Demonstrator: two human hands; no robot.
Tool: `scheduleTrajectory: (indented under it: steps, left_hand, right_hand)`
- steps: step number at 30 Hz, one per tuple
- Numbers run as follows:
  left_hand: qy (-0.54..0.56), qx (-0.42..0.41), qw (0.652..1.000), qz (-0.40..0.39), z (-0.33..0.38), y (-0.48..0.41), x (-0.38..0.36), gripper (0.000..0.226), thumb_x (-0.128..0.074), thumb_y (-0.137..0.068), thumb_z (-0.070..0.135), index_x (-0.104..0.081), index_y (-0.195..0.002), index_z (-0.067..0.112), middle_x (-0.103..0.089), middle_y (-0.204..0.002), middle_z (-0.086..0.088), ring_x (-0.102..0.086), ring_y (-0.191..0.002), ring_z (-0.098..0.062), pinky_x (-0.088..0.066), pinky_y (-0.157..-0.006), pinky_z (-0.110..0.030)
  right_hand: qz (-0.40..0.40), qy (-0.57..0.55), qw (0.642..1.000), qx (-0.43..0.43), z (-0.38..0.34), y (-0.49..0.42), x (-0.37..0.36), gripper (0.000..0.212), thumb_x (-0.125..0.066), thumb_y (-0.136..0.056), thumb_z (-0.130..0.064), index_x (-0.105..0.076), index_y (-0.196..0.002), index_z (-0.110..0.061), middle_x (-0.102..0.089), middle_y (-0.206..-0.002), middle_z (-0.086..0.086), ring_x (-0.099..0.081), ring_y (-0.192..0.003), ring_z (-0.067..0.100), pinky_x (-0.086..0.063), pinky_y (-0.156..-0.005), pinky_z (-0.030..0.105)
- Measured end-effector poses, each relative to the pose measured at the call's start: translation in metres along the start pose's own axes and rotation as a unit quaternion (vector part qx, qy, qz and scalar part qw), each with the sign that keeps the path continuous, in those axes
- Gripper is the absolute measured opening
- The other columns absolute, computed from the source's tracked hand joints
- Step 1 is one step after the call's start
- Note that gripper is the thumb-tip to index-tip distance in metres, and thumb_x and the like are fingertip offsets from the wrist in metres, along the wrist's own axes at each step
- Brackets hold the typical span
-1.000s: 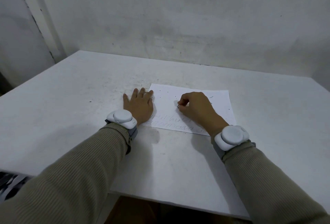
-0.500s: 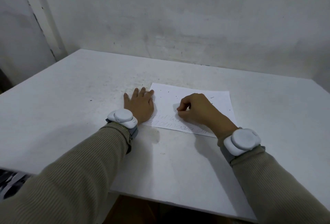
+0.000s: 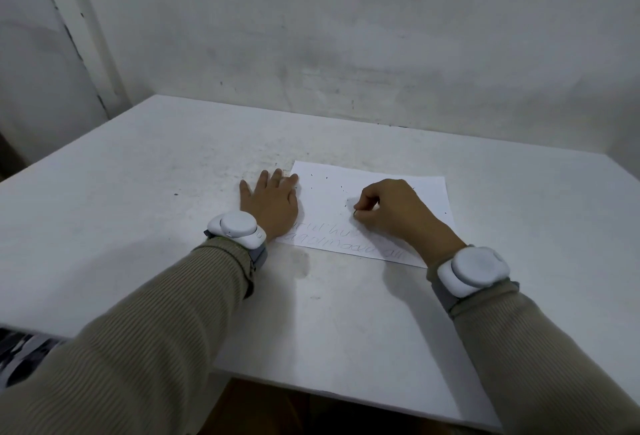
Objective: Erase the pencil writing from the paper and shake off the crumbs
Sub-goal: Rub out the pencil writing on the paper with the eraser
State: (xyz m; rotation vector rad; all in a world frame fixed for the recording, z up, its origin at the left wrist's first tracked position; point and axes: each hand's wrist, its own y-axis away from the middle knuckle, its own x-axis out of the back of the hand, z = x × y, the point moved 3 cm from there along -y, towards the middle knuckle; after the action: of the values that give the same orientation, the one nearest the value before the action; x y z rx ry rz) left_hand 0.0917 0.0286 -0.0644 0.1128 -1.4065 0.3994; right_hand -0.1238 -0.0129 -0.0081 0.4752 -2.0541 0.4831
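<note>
A white sheet of paper (image 3: 329, 192) lies flat on the white table (image 3: 156, 192). Two lines of pencil writing (image 3: 332, 237) run along its near edge, and dark eraser crumbs (image 3: 325, 178) dot its upper part. My left hand (image 3: 270, 204) lies flat, fingers straight, pressing the paper's left edge onto the table. My right hand (image 3: 391, 209) is on the middle of the sheet with its fingers curled, pinching a small dark eraser (image 3: 355, 214) whose tip just shows against the paper; most of the eraser is hidden.
The table reaches a grey wall (image 3: 346, 36) at the back and a wall corner at the left. Its near edge (image 3: 311, 389) runs below my forearms. A white band sits on each wrist.
My right hand has slid back toward me and slightly right over the paper, with the eraser still pinched. The left hand has stayed put on the paper's edge.
</note>
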Motion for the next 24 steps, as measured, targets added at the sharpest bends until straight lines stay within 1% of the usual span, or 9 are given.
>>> scheduleTrajectory:
  steps: [2, 3, 6, 8, 12, 14, 17, 20, 24]
  left_hand:
    - [-0.003, 0.0, 1.0, 0.0, 0.0, 0.0, 0.0, 0.047, -0.023, -0.105, 0.028, -0.029, -0.152, 0.031, -0.021, -0.162, 0.002, -0.014, -0.15, -0.022, -0.011, -0.117, -0.057]
    - [-0.005, -0.001, 1.0, 0.001, 0.0, 0.0, -0.001, 0.047, -0.024, -0.105, 0.029, -0.029, -0.152, 0.031, -0.022, -0.162, 0.002, -0.015, -0.15, -0.022, -0.012, -0.116, -0.057]
    - [-0.006, -0.002, 1.0, 0.004, -0.001, 0.0, -0.001, 0.047, -0.024, -0.104, 0.029, -0.03, -0.151, 0.031, -0.022, -0.162, 0.002, -0.015, -0.149, -0.022, -0.012, -0.116, -0.058]
    - [0.001, -0.004, 1.0, -0.003, -0.001, -0.001, -0.001, 0.047, -0.023, -0.104, 0.029, -0.029, -0.151, 0.031, -0.021, -0.162, 0.002, -0.014, -0.15, -0.022, -0.011, -0.117, -0.058]
    - [0.001, -0.006, 1.0, -0.002, 0.0, 0.0, 0.0, 0.047, -0.024, -0.104, 0.029, -0.029, -0.151, 0.03, -0.021, -0.162, 0.001, -0.014, -0.15, -0.023, -0.011, -0.116, -0.058]
    - [0.0, -0.006, 1.0, 0.001, -0.001, 0.0, 0.0, 0.047, -0.024, -0.104, 0.028, -0.029, -0.151, 0.03, -0.022, -0.162, 0.001, -0.014, -0.15, -0.023, -0.011, -0.116, -0.058]
    - [0.005, -0.006, 1.0, -0.007, -0.001, 0.0, 0.001, 0.047, -0.023, -0.105, 0.028, -0.028, -0.152, 0.03, -0.02, -0.163, 0.001, -0.013, -0.15, -0.023, -0.009, -0.117, -0.058]
    - [0.011, -0.007, 1.0, -0.013, -0.001, 0.0, 0.001, 0.048, -0.023, -0.105, 0.028, -0.028, -0.152, 0.03, -0.019, -0.163, 0.001, -0.012, -0.15, -0.023, -0.008, -0.117, -0.059]
    - [0.011, -0.007, 1.0, -0.011, -0.001, 0.0, 0.002, 0.047, -0.023, -0.105, 0.028, -0.029, -0.151, 0.03, -0.02, -0.163, 0.001, -0.012, -0.15, -0.023, -0.008, -0.117, -0.058]
  right_hand:
    - [0.039, 0.017, 0.999, -0.017, 0.002, -0.001, 0.0, 0.006, -0.065, -0.077, -0.015, -0.071, -0.075, -0.015, -0.07, -0.079, -0.006, -0.062, -0.08, 0.013, -0.052, -0.075, 0.03]
    - [0.042, 0.013, 0.999, -0.017, 0.001, 0.0, 0.0, 0.007, -0.065, -0.078, -0.015, -0.071, -0.075, -0.015, -0.07, -0.079, -0.006, -0.062, -0.079, 0.012, -0.052, -0.075, 0.03]
    - [-0.022, -0.022, 1.0, 0.003, -0.008, 0.006, -0.001, 0.007, -0.068, -0.075, -0.013, -0.072, -0.071, -0.017, -0.07, -0.076, -0.009, -0.055, -0.063, -0.002, -0.044, -0.062, 0.016]
    - [-0.05, -0.032, 0.998, 0.005, -0.008, 0.005, -0.001, 0.005, -0.07, -0.074, -0.013, -0.072, -0.071, -0.016, -0.069, -0.074, -0.01, -0.052, -0.057, -0.005, -0.039, -0.059, 0.013]
    - [0.022, 0.01, 1.0, -0.016, 0.003, -0.006, 0.0, 0.006, -0.066, -0.077, -0.011, -0.071, -0.075, -0.011, -0.07, -0.077, -0.004, -0.06, -0.076, 0.011, -0.05, -0.073, 0.027]
    - [0.039, 0.005, 0.999, -0.014, 0.002, -0.006, -0.001, 0.007, -0.064, -0.077, -0.009, -0.071, -0.076, -0.007, -0.07, -0.077, -0.001, -0.06, -0.074, 0.012, -0.05, -0.072, 0.027]
    - [-0.028, -0.062, 0.997, -0.026, -0.003, 0.0, 0.002, 0.005, -0.068, -0.074, -0.009, -0.071, -0.07, -0.009, -0.066, -0.064, -0.012, -0.055, -0.054, -0.002, -0.043, -0.054, 0.012]
    - [-0.088, -0.108, 0.989, -0.047, -0.001, 0.002, 0.005, 0.005, -0.076, -0.072, -0.011, -0.073, -0.067, -0.012, -0.067, -0.061, -0.016, -0.057, -0.053, -0.004, -0.043, -0.051, 0.011]
    - [-0.011, -0.044, 0.998, -0.038, 0.005, -0.006, 0.001, 0.004, -0.068, -0.076, -0.008, -0.071, -0.075, -0.006, -0.069, -0.074, -0.004, -0.058, -0.068, 0.007, -0.043, -0.058, 0.013]
